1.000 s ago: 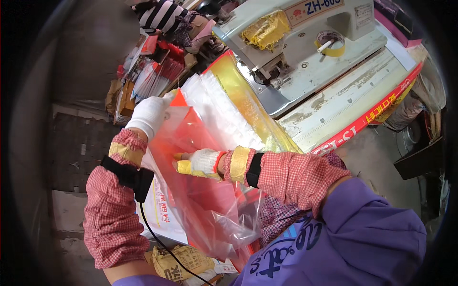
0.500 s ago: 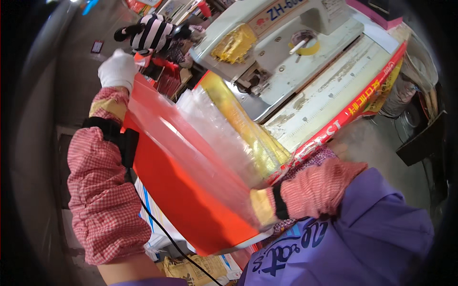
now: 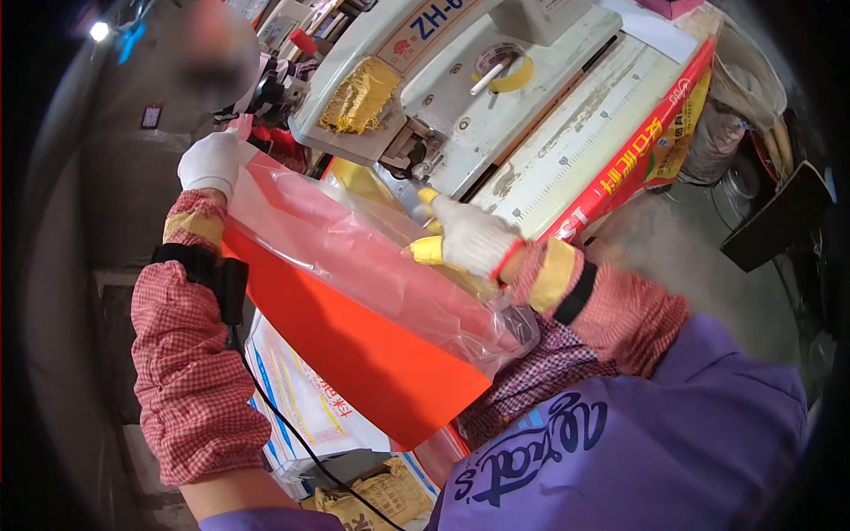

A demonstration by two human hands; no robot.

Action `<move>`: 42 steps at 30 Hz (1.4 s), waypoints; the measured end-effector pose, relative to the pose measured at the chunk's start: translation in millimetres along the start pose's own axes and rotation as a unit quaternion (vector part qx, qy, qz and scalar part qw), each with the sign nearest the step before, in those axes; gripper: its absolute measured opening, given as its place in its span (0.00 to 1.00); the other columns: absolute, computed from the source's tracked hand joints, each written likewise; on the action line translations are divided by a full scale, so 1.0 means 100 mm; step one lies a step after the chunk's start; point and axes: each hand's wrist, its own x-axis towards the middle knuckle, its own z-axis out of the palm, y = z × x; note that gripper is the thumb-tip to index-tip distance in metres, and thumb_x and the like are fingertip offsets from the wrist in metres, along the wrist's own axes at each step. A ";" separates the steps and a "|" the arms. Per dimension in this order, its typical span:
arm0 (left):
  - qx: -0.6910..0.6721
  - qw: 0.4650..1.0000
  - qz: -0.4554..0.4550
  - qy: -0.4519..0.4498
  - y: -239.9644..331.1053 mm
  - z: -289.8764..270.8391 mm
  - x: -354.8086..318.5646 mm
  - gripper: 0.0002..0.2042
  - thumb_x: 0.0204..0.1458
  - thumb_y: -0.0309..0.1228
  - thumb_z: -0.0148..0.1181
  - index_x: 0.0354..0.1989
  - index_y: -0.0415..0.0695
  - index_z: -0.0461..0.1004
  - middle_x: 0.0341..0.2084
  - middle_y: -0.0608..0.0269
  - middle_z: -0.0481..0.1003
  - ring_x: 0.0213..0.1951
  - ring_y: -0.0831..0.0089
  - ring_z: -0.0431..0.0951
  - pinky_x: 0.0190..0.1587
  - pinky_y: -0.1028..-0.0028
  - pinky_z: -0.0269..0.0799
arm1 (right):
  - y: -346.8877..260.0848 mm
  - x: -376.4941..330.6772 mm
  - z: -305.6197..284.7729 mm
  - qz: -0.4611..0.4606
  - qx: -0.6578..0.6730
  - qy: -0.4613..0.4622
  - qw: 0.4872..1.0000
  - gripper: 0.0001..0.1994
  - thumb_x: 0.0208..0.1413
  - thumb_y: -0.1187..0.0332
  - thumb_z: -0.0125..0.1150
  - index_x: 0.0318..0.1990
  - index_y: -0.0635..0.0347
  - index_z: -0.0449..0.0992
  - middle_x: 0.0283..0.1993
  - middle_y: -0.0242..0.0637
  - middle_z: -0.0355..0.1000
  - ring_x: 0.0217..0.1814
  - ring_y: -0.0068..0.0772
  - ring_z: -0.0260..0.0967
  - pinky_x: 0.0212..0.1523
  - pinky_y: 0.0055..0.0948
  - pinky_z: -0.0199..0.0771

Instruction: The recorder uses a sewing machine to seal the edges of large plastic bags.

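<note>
A bright red sheet-like sack [image 3: 345,354] with a clear plastic layer [image 3: 354,230] over its upper part stretches slantwise across my front. My left hand [image 3: 210,165], in a white knit glove, is closed on its far left corner; the fingertips are mostly hidden. Above the plastic, my right hand [image 3: 469,237] has thumb and forefinger spread, both tipped with yellow. Whether it touches the plastic I cannot tell. Just beyond it stands a grey sewing-type machine [image 3: 478,97], its working head [image 3: 412,155] close to my fingers. Yellow film [image 3: 365,177] shows partly behind the plastic.
A roll of yellow tape [image 3: 513,78] lies on the machine. A red and yellow printed sack [image 3: 637,159] lines the worktable's [image 3: 567,150] near edge. White printed sacks [image 3: 305,398] are stacked below the red one. Someone blurred [image 3: 208,53] is at the far left.
My right hand has come up from the near end of the red sack, where it was hidden, to above the plastic by the machine. My left hand keeps its hold.
</note>
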 end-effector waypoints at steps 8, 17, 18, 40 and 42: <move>0.049 0.999 0.019 -0.012 0.15 -0.05 -0.01 0.13 0.55 0.34 0.39 0.41 0.47 0.71 0.36 0.54 0.74 0.40 0.57 0.75 0.41 0.60 0.70 | -0.18 -0.20 0.08 -0.009 0.093 -0.094 0.991 0.23 0.49 0.72 0.54 0.54 0.66 0.61 0.26 0.33 0.69 0.25 0.26 0.68 0.27 0.26 0.69; -0.213 0.966 0.031 -0.143 -0.23 0.27 0.28 0.11 0.48 0.26 0.46 0.38 0.43 0.73 0.31 0.51 0.75 0.34 0.57 0.75 0.39 0.65 0.68 | -0.09 0.00 0.21 -0.103 -0.150 -0.265 0.947 0.17 0.46 0.57 0.55 0.39 0.60 0.72 0.30 0.42 0.72 0.31 0.39 0.71 0.31 0.34 0.71; -0.208 0.964 -0.013 -0.165 -0.26 0.31 0.35 0.11 0.46 0.24 0.47 0.35 0.42 0.75 0.30 0.52 0.75 0.33 0.58 0.75 0.38 0.66 0.69 | -0.15 0.01 0.29 -0.150 -0.196 -0.200 0.948 0.17 0.47 0.56 0.53 0.38 0.59 0.73 0.35 0.44 0.72 0.33 0.41 0.72 0.35 0.36 0.70; -0.442 0.814 0.238 0.293 1.78 1.65 -0.17 0.09 0.41 0.26 0.57 0.34 0.46 0.72 0.26 0.55 0.71 0.31 0.57 0.73 0.31 0.65 0.67 | 0.15 -1.03 -0.41 0.330 0.378 0.098 0.859 0.12 0.53 0.78 0.49 0.45 0.64 0.72 0.33 0.36 0.72 0.34 0.23 0.69 0.36 0.20 0.70; -0.468 0.815 0.239 0.245 1.76 1.66 -0.18 0.08 0.41 0.26 0.56 0.32 0.46 0.73 0.26 0.55 0.72 0.31 0.57 0.73 0.31 0.66 0.68 | 0.08 -1.05 -0.45 0.215 -0.002 0.023 0.976 0.13 0.51 0.75 0.52 0.46 0.59 0.74 0.31 0.39 0.73 0.30 0.30 0.71 0.34 0.24 0.72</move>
